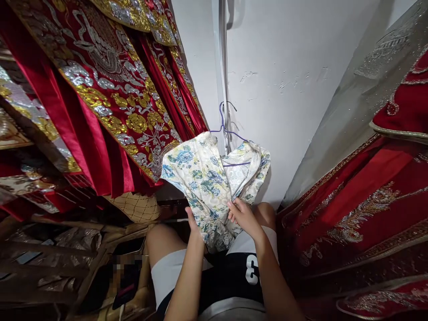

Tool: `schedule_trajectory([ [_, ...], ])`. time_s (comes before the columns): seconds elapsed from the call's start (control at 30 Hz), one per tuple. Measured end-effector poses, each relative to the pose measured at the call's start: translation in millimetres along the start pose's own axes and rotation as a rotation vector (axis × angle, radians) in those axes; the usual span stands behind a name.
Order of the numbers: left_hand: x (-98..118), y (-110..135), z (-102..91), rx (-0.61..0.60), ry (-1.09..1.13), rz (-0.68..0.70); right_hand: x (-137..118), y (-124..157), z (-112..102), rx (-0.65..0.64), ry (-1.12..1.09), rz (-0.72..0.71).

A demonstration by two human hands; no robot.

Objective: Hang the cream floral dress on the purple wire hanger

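A cream garment with blue and green flowers hangs on a purple wire hanger in front of me, against a white wall. My left hand grips the garment's left front edge from below, with the fingers wrapped in the cloth. My right hand pinches the fabric at the front opening, fingertips pressed on the cloth. My knees show below the garment.
Red robes with gold and silver embroidery hang close on the left. More red embroidered cloth fills the right. A vertical metal rail runs up the white wall. Wooden shelving with wrapped items lies at lower left.
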State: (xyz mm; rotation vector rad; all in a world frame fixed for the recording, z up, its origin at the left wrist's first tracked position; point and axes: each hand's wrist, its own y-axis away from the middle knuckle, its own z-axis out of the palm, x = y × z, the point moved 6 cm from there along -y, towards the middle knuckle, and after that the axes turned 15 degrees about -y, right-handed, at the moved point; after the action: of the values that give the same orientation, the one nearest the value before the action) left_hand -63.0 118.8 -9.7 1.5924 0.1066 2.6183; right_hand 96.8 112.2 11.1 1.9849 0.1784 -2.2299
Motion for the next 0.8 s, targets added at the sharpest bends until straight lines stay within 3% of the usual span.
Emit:
schedule_trajectory([
  [0.1,3,4,-13.2,0.027,-0.088,-0.058,-3,-2,11,-0.040,-0.067,-0.029],
  [0.23,15,5,-14.5,0.060,-0.108,-0.008,-2,-4,15,-0.046,-0.084,-0.031],
  [0.47,4,0,-7.0,0.064,-0.112,-0.071,-9,-4,6,0.006,-0.160,-0.073],
  [0.53,1,-9,-14.4,0.155,-0.148,-0.050,-7,-3,1,0.064,-0.209,-0.024],
  [0.6,2,-15,-30.5,0.405,-0.250,0.083,-2,-2,-3,0.120,-0.243,0.013],
  [0.67,7,-8,-42.4,0.700,-0.417,0.330,3,-2,-5,0.159,-0.265,0.021],
  [0.7,8,-2,-42.2,0.792,-0.510,0.465,6,-2,-5,0.176,-0.277,0.022],
  [0.73,7,4,-37.8,0.816,-0.599,0.582,10,-2,-3,0.191,-0.287,0.026],
  [0.8,-1,11,-21.4,0.663,-0.754,0.697,17,-1,2,0.206,-0.285,0.041],
])
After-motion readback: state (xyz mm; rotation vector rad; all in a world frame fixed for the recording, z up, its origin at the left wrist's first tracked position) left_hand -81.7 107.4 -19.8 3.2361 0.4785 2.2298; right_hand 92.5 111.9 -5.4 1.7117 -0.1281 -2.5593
